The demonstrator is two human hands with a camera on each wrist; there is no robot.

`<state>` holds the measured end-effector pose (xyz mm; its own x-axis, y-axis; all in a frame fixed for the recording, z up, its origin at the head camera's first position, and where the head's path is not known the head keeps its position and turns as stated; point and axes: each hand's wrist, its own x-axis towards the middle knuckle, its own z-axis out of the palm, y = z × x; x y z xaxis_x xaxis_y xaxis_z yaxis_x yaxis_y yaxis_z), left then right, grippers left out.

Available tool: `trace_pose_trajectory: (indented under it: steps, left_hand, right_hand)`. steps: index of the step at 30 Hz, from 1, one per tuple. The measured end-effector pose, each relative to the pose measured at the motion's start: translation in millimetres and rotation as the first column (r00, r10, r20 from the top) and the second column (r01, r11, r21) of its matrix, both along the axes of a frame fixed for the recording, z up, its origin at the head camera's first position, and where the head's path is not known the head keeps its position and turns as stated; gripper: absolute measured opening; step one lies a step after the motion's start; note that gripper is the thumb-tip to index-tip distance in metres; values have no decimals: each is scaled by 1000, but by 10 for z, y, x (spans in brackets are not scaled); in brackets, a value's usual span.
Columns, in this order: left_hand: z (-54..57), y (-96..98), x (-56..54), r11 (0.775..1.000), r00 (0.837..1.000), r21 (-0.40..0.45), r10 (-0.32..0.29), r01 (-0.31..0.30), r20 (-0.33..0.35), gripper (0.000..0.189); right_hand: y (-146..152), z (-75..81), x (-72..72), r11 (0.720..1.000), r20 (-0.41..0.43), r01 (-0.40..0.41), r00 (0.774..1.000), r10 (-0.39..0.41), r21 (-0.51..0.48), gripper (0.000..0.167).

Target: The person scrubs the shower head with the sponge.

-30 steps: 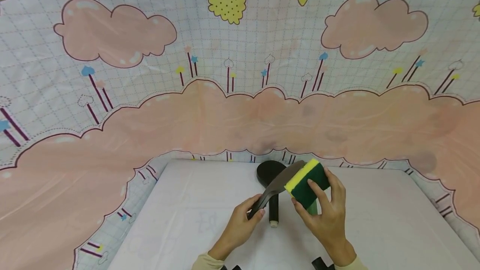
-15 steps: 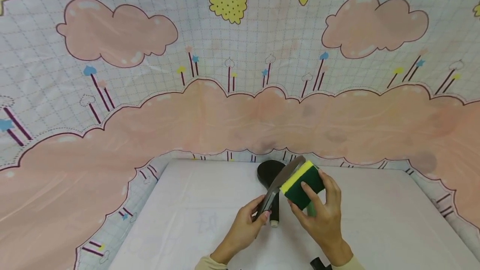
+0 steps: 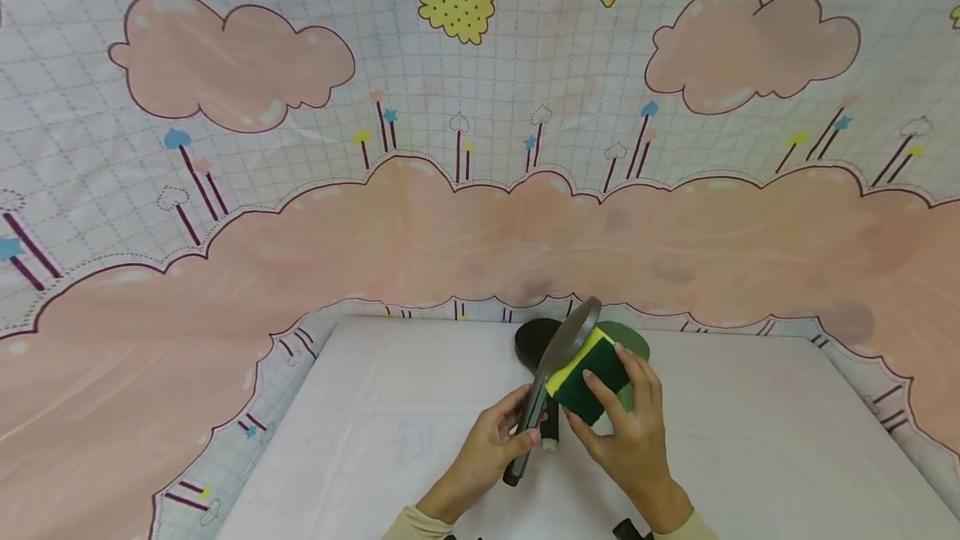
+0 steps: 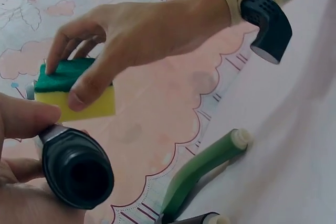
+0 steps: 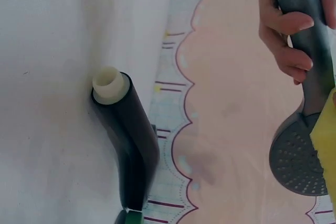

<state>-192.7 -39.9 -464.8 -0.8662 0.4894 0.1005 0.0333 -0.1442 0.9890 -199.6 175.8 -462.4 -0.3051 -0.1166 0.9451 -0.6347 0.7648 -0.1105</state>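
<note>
My left hand (image 3: 487, 457) grips the handle of a grey shower head (image 3: 567, 340), which is raised above the table and tilted. In the right wrist view, small nozzle holes dot the face of this shower head (image 5: 296, 156). The hollow end of its handle (image 4: 79, 170) faces the left wrist camera. My right hand (image 3: 633, 444) holds a green and yellow sponge (image 3: 596, 382) between thumb and fingers. The sponge's yellow side lies against the shower head, close to where head and handle join, and covers part of its face.
Behind my hands lie a black shower head (image 3: 534, 343) and a green shower head (image 3: 628, 342), both partly hidden. They rest on a white table (image 3: 390, 423). A cloud-patterned sheet (image 3: 465, 248) rises beyond the table's far edge.
The grey shower head has turned more upright. My right hand and the sponge have shifted left along with it, uncovering more of the green shower head behind.
</note>
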Motion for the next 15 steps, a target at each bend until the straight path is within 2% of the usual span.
trace_pose_trajectory:
  steps: [8,15]
  left_hand:
    - [58,17,19,999,997,38,21,-24,75,73]
    - [65,33,49,999,990,37,23,-28,139,71]
  right_hand:
    - [-28,-14,-6,1000,-40,7,999,-8,-14,50]
    - [-47,-42,-9,1000,-87,19,996,-20,-12,49]
